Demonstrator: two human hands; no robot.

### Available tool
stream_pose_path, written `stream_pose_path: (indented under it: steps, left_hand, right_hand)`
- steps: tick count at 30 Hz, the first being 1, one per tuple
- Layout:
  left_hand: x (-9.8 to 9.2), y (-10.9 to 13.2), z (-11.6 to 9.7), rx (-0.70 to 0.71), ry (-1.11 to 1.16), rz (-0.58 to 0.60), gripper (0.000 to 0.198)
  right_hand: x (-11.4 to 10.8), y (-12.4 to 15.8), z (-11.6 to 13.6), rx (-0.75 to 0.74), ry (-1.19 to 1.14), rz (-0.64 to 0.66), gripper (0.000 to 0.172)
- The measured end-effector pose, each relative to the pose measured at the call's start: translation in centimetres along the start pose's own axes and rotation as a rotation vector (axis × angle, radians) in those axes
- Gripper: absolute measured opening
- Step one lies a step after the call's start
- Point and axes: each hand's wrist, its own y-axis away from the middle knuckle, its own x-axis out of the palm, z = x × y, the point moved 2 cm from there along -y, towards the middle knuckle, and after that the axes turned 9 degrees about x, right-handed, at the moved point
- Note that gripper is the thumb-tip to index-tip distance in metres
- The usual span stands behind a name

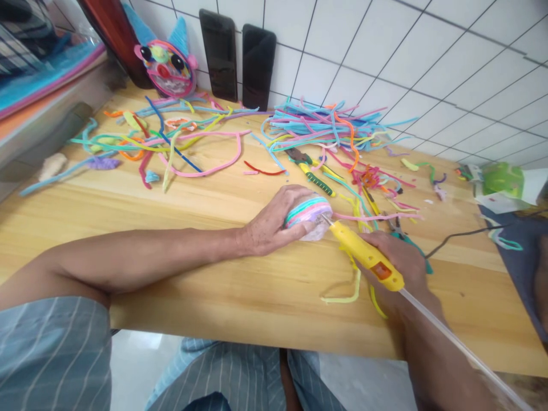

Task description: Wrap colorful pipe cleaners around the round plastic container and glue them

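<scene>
My left hand (278, 224) is wrapped round a small rounded piece (314, 212) banded in teal, pink and lilac pipe cleaners, just above the table. In my right hand (400, 260) is a yellow hot glue gun (363, 254), with a long glue stick (458, 339) trailing from its back end. The glue gun's metal tip meets the near right side of the banded piece, or is very close to it. From that piece a pink pipe cleaner (377, 217) stretches out to the right. My left fingertips are partly hidden behind it.
Pliers with green-and-yellow handles (314, 177) lie beyond my left hand. A pile of pipe cleaners (317, 125) sits by the tiled wall, with more strewn leftward. Two phones (259, 65) lean there beside a pipe-cleaner face (169, 65). Teal-handled pliers (413, 245) and a black cable (462, 233) are rightward.
</scene>
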Motion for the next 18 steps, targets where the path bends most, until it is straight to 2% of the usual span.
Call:
stream_pose_path:
  steps: [4,6,9,11,14,18]
  left_hand:
    - [-0.1,0.2,0.0,-0.026,0.022,0.007,0.056]
    - [-0.1,0.3,-0.1,-0.061,0.039,0.018,0.056]
    - [-0.2,0.5,0.0,-0.134,0.051,0.033,0.063]
    - [-0.2,0.6,0.0,-0.157,0.047,0.042,0.067]
    - [-0.2,0.7,-0.1,-0.178,0.025,0.042,0.063]
    - [-0.3,0.8,-0.1,-0.211,-0.006,0.066,0.064]
  right_hand:
    - [-1.2,-0.2,-0.6,0.228,-0.081,-0.086,0.02]
    - [-2.3,-0.5,-1.6,0.414,-0.134,-0.214,0.018]
    - [-4.7,-0.7,-5.0,0.646,-0.33,-0.483,0.022]
    - [-6.1,-0.7,-8.2,0.747,-0.424,-0.45,0.026]
    - [-7.4,0.2,-13.0,0.889,-0.37,-0.442,0.023]
    - [-6.9,2.1,-17.3,1.039,-0.238,-0.423,0.025]
